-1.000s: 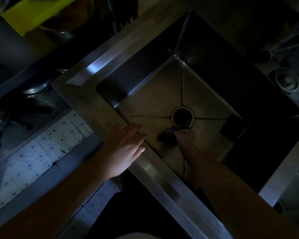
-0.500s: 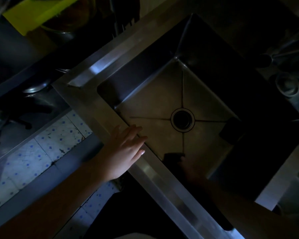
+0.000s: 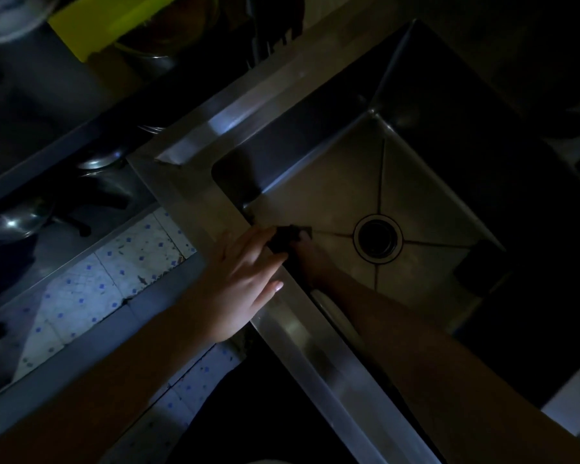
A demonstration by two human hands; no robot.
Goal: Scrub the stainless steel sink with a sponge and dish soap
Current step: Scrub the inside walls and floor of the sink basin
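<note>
We look down into a very dim kitchen, with a tiled counter to the left, metal bowls beyond it and something yellow at the top edge; the stainless steel sink fills the middle, its rim catching what little light there is, its far walls lost in shadow.

We judge the scrubbing itself to be the step in hand; the sponge, a dark block, sits on the sink floor close under the near-left wall, on the crease that runs out from the drain. We cannot make out any suds or a soap bottle in this light, so we cannot say whether soap is on it. A second dark block lies on the floor at the far side of the drain; what it is we cannot tell.

Much of the floor and all the walls look unworked from here, so we think the next move calls for firm pressure and strokes carried along the wall joint and into the corners, where grime tends to gather.

The right hand reaches down into the basin and holds the sponge, fingers curled onto its near edge, though the shadow hides the exact grip; the left hand lies flat on the rim just beside it, fingers straight and together, holding nothing and bracing the body.
</note>
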